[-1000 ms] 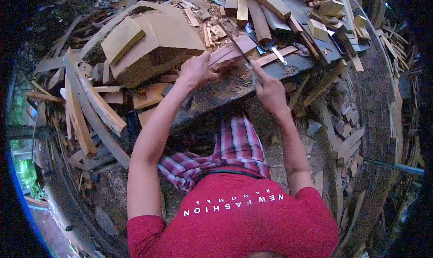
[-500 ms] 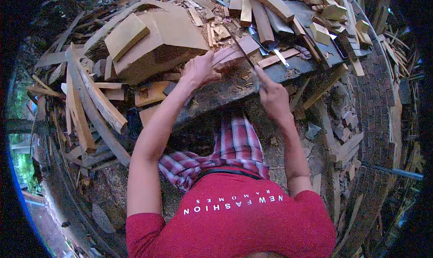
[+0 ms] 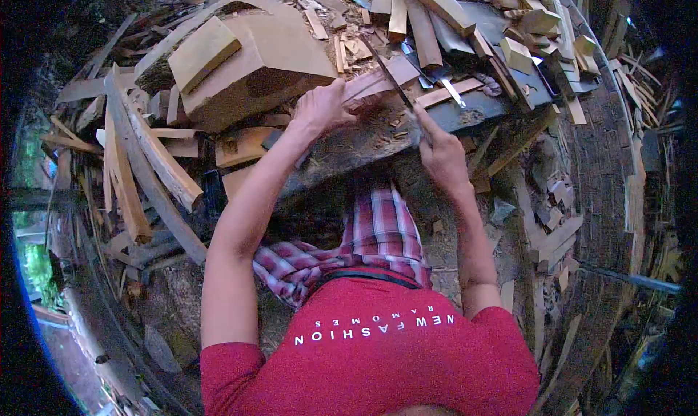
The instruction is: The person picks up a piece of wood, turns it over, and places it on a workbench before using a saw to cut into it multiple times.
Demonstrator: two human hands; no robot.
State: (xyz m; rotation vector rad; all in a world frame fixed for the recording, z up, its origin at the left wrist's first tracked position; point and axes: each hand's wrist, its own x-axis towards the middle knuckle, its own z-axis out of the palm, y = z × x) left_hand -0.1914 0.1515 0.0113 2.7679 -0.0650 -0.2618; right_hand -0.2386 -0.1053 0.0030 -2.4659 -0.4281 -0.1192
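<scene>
left hand (image 3: 320, 107): clenched on the near end of a reddish wood strip (image 3: 378, 82), pinning it flat on the counter (image 3: 465, 114)
right hand (image 3: 440, 154): closed around the handle of a long dark blade (image 3: 389, 71), whose thin metal runs up and away across the strip
strip position: lying at the counter's near edge, between the two hands, just right of the big block
work done: chips and shavings (image 3: 385, 122) lie heaped under and beside the strip, so some wood looks already pared off
work left: the strip is in one piece and its faces look rough; how close it is to a finished shape i cannot judge from here (the fisheye view smears the fine detail)
strip material: pinkish, straight-grained wood, flat and narrow
blade: slim, straight, dark, possibly a knife or a file
big block (image 3: 254, 63): pale tan wood, broad smooth faces, chunky and angular, with a smaller slab resting on top
offcuts (image 3: 523, 23): short squared blocks and sticks piled at the counter's far right
counter surface: dark, worn, dusted with debris
ground: planks and splinters scattered on all sides
</scene>
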